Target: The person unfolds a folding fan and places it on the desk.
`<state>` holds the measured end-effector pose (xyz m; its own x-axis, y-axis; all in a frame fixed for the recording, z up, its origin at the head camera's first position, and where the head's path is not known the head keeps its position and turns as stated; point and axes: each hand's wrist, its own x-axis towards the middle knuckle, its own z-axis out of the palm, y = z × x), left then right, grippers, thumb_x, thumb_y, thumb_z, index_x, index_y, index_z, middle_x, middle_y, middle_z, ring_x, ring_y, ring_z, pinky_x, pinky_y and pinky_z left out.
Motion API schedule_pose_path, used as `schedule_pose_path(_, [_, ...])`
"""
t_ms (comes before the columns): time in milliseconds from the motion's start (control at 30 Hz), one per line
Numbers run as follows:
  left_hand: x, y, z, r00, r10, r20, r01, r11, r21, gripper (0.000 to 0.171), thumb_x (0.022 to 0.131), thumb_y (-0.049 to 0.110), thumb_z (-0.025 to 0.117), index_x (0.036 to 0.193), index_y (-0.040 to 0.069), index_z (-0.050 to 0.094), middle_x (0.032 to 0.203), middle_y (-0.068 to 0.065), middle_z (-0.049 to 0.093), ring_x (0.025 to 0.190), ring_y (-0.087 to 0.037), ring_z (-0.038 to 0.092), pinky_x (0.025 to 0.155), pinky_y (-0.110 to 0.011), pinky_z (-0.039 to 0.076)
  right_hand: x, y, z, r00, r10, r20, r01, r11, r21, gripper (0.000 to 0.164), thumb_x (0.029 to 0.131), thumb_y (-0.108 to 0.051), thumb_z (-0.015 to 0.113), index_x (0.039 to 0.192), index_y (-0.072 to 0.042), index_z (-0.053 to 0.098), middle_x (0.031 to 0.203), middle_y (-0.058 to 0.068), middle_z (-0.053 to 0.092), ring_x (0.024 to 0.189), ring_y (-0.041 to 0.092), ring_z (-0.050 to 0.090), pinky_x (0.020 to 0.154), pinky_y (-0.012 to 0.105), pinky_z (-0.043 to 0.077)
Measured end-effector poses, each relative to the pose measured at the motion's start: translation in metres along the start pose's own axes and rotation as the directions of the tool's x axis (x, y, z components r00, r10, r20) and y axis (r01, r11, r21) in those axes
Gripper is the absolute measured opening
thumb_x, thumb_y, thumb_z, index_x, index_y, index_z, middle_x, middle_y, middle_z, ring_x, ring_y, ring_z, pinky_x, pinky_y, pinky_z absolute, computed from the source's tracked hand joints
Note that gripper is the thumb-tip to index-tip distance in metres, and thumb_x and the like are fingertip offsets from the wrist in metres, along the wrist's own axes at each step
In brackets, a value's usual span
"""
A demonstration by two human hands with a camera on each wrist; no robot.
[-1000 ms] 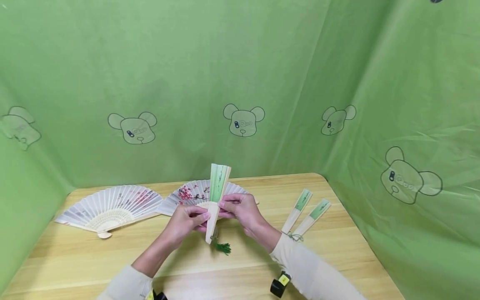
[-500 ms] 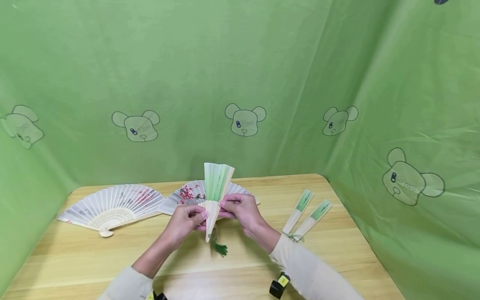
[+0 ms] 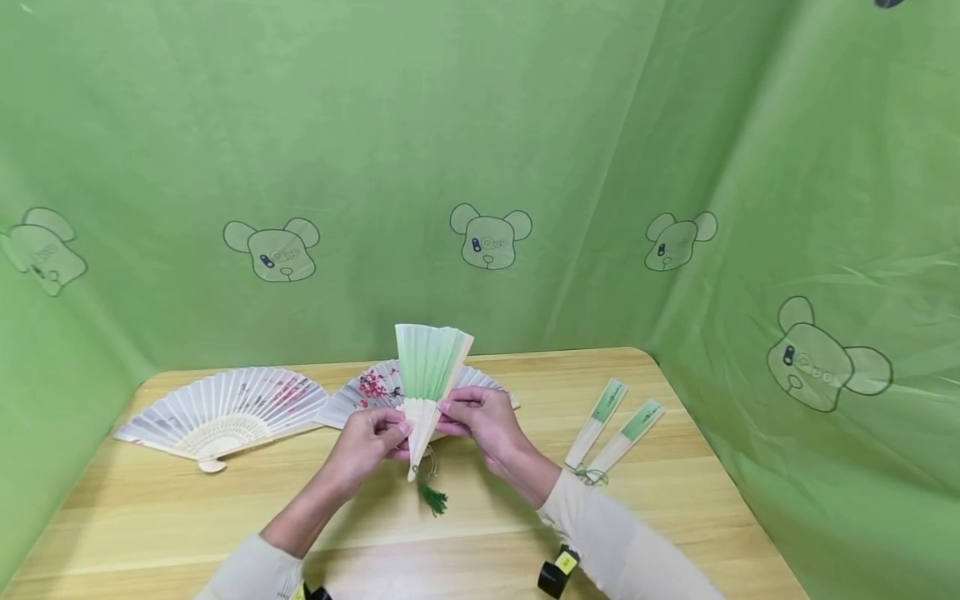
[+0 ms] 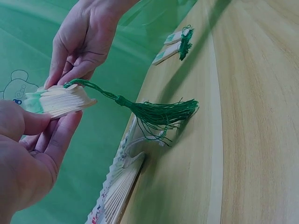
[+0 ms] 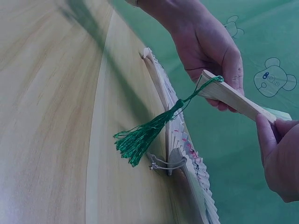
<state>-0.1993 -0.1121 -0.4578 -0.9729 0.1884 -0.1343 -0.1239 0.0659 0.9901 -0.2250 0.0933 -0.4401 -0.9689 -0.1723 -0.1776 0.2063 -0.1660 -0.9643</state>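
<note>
A green folding fan (image 3: pixel 433 362), partly spread, is held up above the table between both hands. My left hand (image 3: pixel 367 446) pinches its pale ribs on the left side, thumb in front. On the other side my right hand (image 3: pixel 487 425) pinches the outer rib between thumb and fingers. From the fan's pivot end dangles a green tassel (image 4: pixel 159 112), hanging over the wood in both wrist views. Behind the held fan, a spread white fan with red blossoms (image 3: pixel 375 387) lies on the table, its middle hidden by the green fan and the hands.
Another spread white fan (image 3: pixel 225 417) lies at the table's left. Two folded green fans (image 3: pixel 597 421) with tassels lie side by side at the right, beyond the right forearm. Green curtains (image 3: pixel 375 167) with bear-head prints enclose the wooden table (image 3: pixel 450 550) at the back and sides.
The green fan has spread wider, its left edge moving leftward from nearly folded to a narrow wedge. Its tassel has swung slightly left. Both hands keep their grip almost in place.
</note>
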Motion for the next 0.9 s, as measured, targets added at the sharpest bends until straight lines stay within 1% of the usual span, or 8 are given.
schedule_pose_path(333, [-0.002, 0.003, -0.005, 0.999, -0.013, -0.043, 0.012, 1.000, -0.016, 0.025, 0.099, 0.001, 0.061, 0.122, -0.010, 0.064, 0.103, -0.017, 0.069, 0.085, -0.020, 0.071, 0.081, -0.028, 0.069, -0.001, -0.001, 0.000, 1.000, 0.002, 0.000, -0.002, 0.999, 0.048, 0.024, 0.095, 0.009, 0.064, 0.117, 0.016, 0.061, 0.090, 0.011, 0.072, 0.077, 0.016, 0.076, 0.084, 0.029, 0.068])
schedule_pose_path(700, [-0.005, 0.003, -0.009, 0.998, -0.027, -0.063, 0.023, 0.997, -0.069, 0.027, 0.098, 0.002, 0.065, 0.121, -0.012, 0.063, 0.098, -0.013, 0.072, 0.082, -0.019, 0.072, 0.081, -0.031, 0.069, -0.001, -0.001, 0.001, 1.000, 0.019, -0.004, -0.018, 0.996, 0.090, 0.023, 0.096, 0.009, 0.063, 0.117, 0.016, 0.059, 0.091, 0.010, 0.072, 0.079, 0.015, 0.075, 0.084, 0.028, 0.068])
schedule_pose_path(900, [-0.007, 0.004, -0.011, 0.996, -0.036, -0.078, 0.029, 0.995, -0.096, 0.027, 0.098, 0.003, 0.065, 0.121, -0.012, 0.062, 0.097, -0.012, 0.071, 0.084, -0.020, 0.073, 0.080, -0.031, 0.069, -0.002, 0.000, 0.001, 1.000, 0.027, -0.001, -0.027, 0.992, 0.121, 0.023, 0.096, 0.009, 0.062, 0.118, 0.016, 0.058, 0.095, 0.012, 0.071, 0.080, 0.015, 0.075, 0.085, 0.027, 0.068])
